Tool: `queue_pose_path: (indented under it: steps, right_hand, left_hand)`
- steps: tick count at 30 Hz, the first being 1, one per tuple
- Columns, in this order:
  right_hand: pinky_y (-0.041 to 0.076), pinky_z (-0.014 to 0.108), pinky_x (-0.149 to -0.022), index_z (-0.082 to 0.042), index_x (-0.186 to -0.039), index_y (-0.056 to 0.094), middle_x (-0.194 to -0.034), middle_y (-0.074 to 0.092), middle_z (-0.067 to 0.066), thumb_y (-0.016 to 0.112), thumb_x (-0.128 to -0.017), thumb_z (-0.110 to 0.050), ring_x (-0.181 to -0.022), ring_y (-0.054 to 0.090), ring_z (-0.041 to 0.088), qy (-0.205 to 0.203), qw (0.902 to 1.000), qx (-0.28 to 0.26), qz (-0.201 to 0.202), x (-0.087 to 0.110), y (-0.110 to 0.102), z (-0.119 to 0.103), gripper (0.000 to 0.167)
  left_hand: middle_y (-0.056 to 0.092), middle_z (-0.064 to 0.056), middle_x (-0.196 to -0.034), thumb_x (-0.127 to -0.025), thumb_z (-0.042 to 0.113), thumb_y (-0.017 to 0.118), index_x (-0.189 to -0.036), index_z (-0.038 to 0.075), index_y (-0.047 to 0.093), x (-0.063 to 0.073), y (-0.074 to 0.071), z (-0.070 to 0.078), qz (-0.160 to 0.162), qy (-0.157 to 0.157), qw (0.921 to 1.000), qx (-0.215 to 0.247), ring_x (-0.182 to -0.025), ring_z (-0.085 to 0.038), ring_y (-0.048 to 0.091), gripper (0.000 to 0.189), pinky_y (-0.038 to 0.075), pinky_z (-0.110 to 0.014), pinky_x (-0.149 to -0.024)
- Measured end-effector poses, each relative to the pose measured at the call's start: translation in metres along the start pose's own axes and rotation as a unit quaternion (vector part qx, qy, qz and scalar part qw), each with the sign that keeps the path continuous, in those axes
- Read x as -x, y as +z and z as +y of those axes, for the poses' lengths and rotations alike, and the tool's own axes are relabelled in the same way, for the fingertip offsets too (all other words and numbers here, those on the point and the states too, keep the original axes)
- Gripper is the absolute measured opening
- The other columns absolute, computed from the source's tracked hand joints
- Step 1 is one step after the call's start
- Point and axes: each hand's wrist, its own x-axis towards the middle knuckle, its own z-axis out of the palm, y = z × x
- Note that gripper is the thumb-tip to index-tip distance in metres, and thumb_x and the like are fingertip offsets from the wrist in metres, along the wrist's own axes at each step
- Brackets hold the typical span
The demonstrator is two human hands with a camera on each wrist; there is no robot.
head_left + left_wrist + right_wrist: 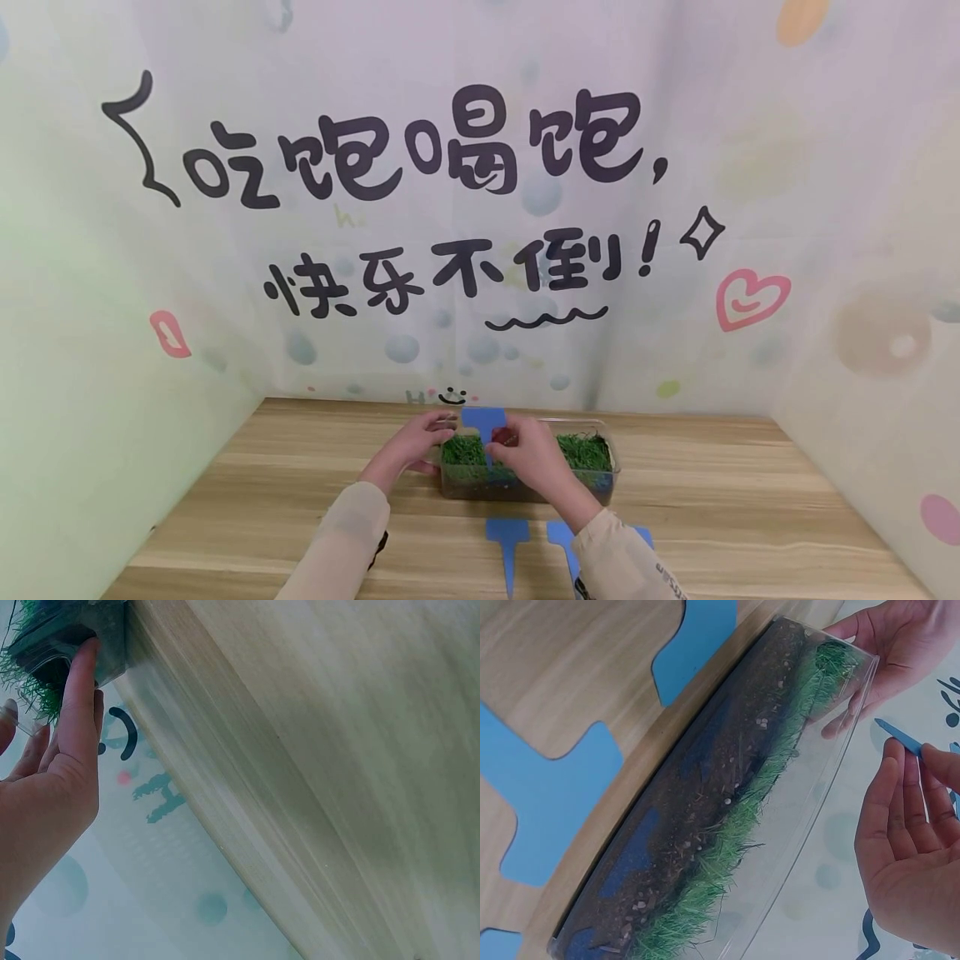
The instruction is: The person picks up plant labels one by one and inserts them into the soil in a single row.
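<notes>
Because your right hand (528, 450) has the blue T-shaped marker (483, 419) only between thumb and fingertips, a twist in that pinch looks the likeliest trouble from here: the flat stem could swivel and come down crooked. You have it roughly upright over the left part of the clear box (495, 489), and the right wrist view shows its tip free above the rim, so a hurried drop might catch the edge. Inside are green grass (587, 452) and dark soil (727, 780) with pale bits in it; those bits could turn the tip aside, and a hard push might bend the stem. Your left hand (416, 442) lies loosely around the box's left end, fingers nearly straight and touching the wall rather than clenched on it. How firmly they press, you cannot tell from these views. If that brace is weak, a strong downward push could slide the box along the wooden table (300, 454) or tilt it. Watch your right sleeve (622, 558), too: it overhangs part of the three other markers (507, 533) lying just in front of the box, and a low cuff might drag them askew.
</notes>
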Motion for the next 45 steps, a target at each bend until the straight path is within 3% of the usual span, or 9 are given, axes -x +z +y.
queue_pose_path:
  steps: [22,45]
  right_hand:
    - [0.059,0.033,-0.070,-0.009,-0.090,0.070,-0.088,0.073,0.004,0.072,-0.091,-0.013,-0.084,0.071,0.021,0.012,0.9999,0.003,-0.004,-0.008,-0.002,-0.001,0.004]
    - [0.059,0.029,-0.066,-0.007,-0.095,0.070,-0.093,0.073,0.009,0.067,-0.094,-0.011,-0.084,0.071,0.021,0.011,0.9996,-0.027,0.000,-0.012,-0.001,-0.002,0.005]
  left_hand:
    - [0.044,-0.020,-0.153,-0.105,0.011,0.048,-0.151,0.010,0.042,-0.004,0.001,-0.001,0.008,-0.007,0.9999,-0.011,-0.140,-0.043,0.041,0.047,0.061,-0.045,-0.071]
    - [0.046,-0.020,-0.152,-0.105,0.010,0.047,-0.151,0.008,0.041,0.000,0.001,0.001,0.006,-0.004,0.9999,-0.010,-0.141,-0.043,0.041,0.047,0.061,-0.045,-0.072]
